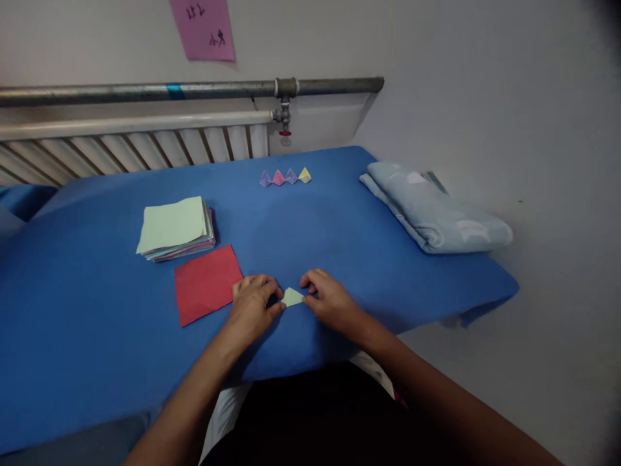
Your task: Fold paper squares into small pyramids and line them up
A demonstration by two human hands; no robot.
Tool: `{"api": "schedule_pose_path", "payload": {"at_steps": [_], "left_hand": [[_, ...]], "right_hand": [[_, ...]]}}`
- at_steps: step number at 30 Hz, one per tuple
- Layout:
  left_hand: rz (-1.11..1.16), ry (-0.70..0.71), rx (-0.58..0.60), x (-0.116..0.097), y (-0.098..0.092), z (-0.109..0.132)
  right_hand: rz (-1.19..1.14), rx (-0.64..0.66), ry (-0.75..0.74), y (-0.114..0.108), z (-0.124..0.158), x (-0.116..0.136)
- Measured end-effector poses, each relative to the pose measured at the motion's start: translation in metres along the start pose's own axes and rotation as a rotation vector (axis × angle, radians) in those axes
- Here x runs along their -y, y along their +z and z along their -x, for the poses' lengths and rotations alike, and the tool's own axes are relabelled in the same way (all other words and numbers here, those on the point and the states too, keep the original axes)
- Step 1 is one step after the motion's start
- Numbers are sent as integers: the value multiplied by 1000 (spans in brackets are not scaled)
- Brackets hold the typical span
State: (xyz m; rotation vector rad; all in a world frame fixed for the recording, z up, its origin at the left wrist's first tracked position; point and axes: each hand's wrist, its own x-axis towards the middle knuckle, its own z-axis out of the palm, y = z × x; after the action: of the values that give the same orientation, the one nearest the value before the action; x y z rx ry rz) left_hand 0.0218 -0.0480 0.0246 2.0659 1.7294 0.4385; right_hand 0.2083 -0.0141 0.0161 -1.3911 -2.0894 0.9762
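A small folded piece of pale green paper [292,297], roughly triangular, lies near the front edge of the blue-covered bed [310,226]. My left hand [255,301] pinches its left end between thumb and fingers. At the right corner, my right hand [332,299] has its thumb on the paper, with the index finger curled above. Left of my left hand, a red sheet of paper [207,285] lies flat, its right edge close to my knuckles. Fingertips partly cover the ends of the green paper.
A stack of coloured paper [173,225] with green on top sits behind the red sheet. Several folded paper pieces [284,177] stand in a row farther back. At right is a folded light-blue blanket [436,210]. A radiator [136,145] and pipe [223,90] run along the wall.
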Motion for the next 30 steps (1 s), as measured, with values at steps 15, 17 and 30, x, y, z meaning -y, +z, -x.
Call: {"api": "schedule_pose_path", "payload": {"at_steps": [15, 17, 30], "left_hand": [[-234, 228, -232, -11, 24, 35], [-257, 257, -246, -10, 28, 40], [-93, 218, -340, -3, 31, 37]], "right_hand": [[42, 66, -96, -5, 1, 5], [42, 66, -106, -4, 0, 3], [-51, -2, -25, -4, 7, 1]]}}
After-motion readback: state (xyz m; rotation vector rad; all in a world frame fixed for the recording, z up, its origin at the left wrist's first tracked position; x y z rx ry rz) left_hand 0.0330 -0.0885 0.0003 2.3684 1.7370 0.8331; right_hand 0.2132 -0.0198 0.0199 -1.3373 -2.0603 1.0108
